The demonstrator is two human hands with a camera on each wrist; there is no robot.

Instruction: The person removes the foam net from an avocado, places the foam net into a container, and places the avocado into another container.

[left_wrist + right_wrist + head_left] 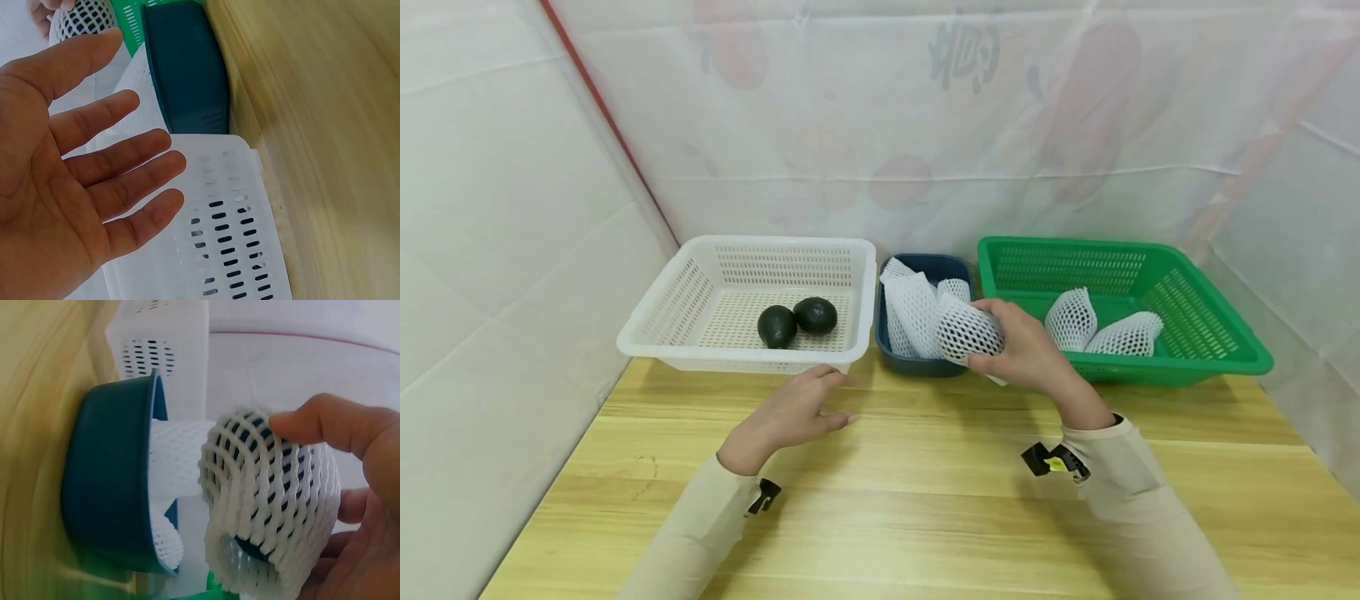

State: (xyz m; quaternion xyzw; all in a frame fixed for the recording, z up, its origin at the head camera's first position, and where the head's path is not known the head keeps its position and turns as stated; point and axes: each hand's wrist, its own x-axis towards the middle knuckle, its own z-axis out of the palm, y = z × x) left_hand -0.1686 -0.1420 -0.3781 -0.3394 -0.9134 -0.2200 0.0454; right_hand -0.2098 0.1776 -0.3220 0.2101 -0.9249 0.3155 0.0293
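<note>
My right hand (pixel 1026 346) grips an avocado in a white foam net (pixel 967 329) over the right front of a small dark blue bin (pixel 917 367). In the right wrist view, thumb and fingers curl around the netted avocado (pixel 275 500), and dark skin shows through the mesh and at the net's open end. Loose white foam nets (pixel 913 312) stick up out of the bin. My left hand (pixel 793 408) hovers just in front of the white basket (pixel 745 357), fingers spread and palm bare in the left wrist view. Two dark avocados (pixel 777 326) lie in that basket.
To the right stands a green basket (pixel 1187 367) with two white-netted pieces (pixel 1125 335) inside. The three containers stand side by side at the back of the wooden table (pixel 880 508), against a white printed sheet (pixel 850 125). White sheets also hang at both sides.
</note>
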